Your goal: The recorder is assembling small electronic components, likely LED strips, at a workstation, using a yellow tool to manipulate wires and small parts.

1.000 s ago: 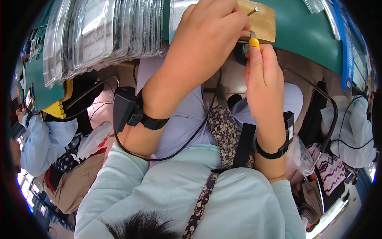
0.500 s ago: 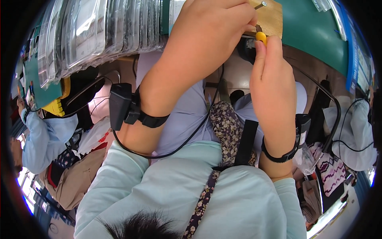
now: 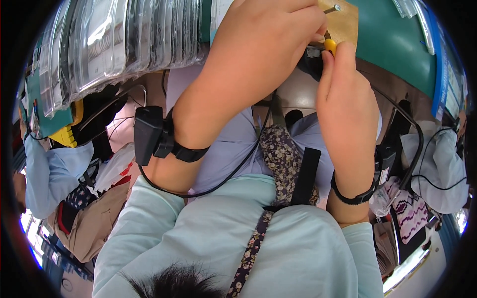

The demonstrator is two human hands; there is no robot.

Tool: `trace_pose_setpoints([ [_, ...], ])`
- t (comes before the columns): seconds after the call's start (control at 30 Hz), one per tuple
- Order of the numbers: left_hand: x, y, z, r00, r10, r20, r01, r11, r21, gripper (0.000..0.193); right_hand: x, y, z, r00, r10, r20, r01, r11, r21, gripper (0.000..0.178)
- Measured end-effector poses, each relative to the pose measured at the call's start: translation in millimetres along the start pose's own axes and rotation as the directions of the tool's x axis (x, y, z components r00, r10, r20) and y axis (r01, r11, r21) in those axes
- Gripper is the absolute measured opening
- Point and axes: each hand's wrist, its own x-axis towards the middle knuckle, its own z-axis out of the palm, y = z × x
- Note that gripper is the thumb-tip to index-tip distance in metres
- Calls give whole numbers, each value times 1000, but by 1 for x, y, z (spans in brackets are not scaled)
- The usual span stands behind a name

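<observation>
My left hand (image 3: pixel 272 37) is closed at the top centre, its fingers bent inward over a brown board (image 3: pixel 347 22). What its fingertips pinch is hidden by the back of the hand. A thin metal rod with a round end (image 3: pixel 332 9) pokes out beside those fingers; I cannot tell if it is held or fixed to the board. Lower and to the right, my right hand (image 3: pixel 345 94) pinches a small rounded yellow piece (image 3: pixel 330 46) between thumb and forefinger. A dark brownish end sticks up from this piece toward the left fingertips.
Upright clear plastic packs (image 3: pixel 114 37) crowd the green tabletop (image 3: pixel 392 44) at the left. A blue-edged panel (image 3: pixel 441 74) stands at the far right. Black cable (image 3: pixel 213 191) from my left wrist device (image 3: pixel 149 135) loops over my lap. Other people's sleeves (image 3: pixel 54 171) show at the sides.
Both hands have shifted slightly right in the picture, along with the yellow piece and the rod. The grips look the same.
</observation>
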Motion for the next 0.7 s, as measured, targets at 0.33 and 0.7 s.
trace_pose_setpoints([
  [0.33,-1,-9,12,996,27,-89,-38,991,-125,8,-1,4,-6,993,68,100,-77,992,96,14],
  [0.7,0,1,4,998,-52,-31,50,998,-47,8,4,10,-12,991,-42,129,36,998,47,16],
])
